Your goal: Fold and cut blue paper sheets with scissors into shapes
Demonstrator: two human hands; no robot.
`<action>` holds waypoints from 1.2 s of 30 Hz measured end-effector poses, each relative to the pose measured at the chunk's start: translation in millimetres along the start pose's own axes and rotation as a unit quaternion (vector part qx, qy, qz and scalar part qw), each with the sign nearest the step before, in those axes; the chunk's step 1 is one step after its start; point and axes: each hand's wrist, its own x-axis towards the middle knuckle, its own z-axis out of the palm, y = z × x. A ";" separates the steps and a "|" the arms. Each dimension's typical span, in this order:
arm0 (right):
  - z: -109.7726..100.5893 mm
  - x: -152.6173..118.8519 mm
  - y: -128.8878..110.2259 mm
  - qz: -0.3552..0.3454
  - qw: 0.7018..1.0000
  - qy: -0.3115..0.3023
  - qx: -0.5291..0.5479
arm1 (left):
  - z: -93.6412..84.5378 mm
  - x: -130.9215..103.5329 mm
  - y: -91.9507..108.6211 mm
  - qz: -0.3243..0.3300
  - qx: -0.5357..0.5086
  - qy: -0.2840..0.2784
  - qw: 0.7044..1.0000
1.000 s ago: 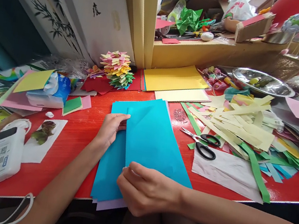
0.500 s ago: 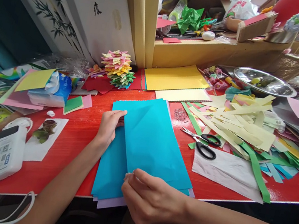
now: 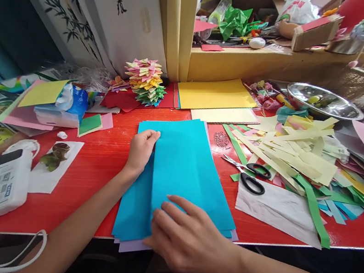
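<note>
A bright blue sheet of paper (image 3: 190, 170) lies folded over on a stack of blue sheets (image 3: 133, 207), with lilac paper (image 3: 134, 246) showing beneath at the bottom edge. At the fold's upper left, my left hand (image 3: 141, 148) pinches the sheet's edge between thumb and fingers. Lower down, my right hand (image 3: 185, 239) has its fingers curled over the near end of the same sheet, its thumb at the bottom corner. Black-handled scissors (image 3: 254, 176) rest to the right of the stack, partly on a white tissue (image 3: 276, 213).
Cut paper strips (image 3: 298, 151) are heaped at the right, by a metal bowl (image 3: 325, 102). Yellow paper (image 3: 217, 95) and a folded-paper model (image 3: 145, 81) stand behind. On the left are a tissue pack (image 3: 71, 106) and a white device (image 3: 2, 188) with a cable.
The blue sheet's folded edge has shifted slightly right and lies flatter. My left hand has moved a little right and up; my right hand's fingers have spread more over the sheet.
</note>
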 end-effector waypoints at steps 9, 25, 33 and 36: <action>-7.1 16.1 139.1 0.453 0.859 0.039 0.235 | 0.6 0.4 1.3 0.030 0.019 -0.031 0.999; 6.1 0.2 145.1 0.499 0.752 0.033 0.430 | 4.9 -2.8 2.2 0.047 -0.018 -0.006 0.999; 9.7 -3.1 146.7 0.490 0.799 0.036 0.347 | 8.3 -4.7 2.1 0.017 -0.057 -0.027 0.998; 7.2 -4.4 146.9 0.501 0.791 0.048 0.348 | 8.4 -4.9 4.5 0.010 -0.068 -0.038 0.997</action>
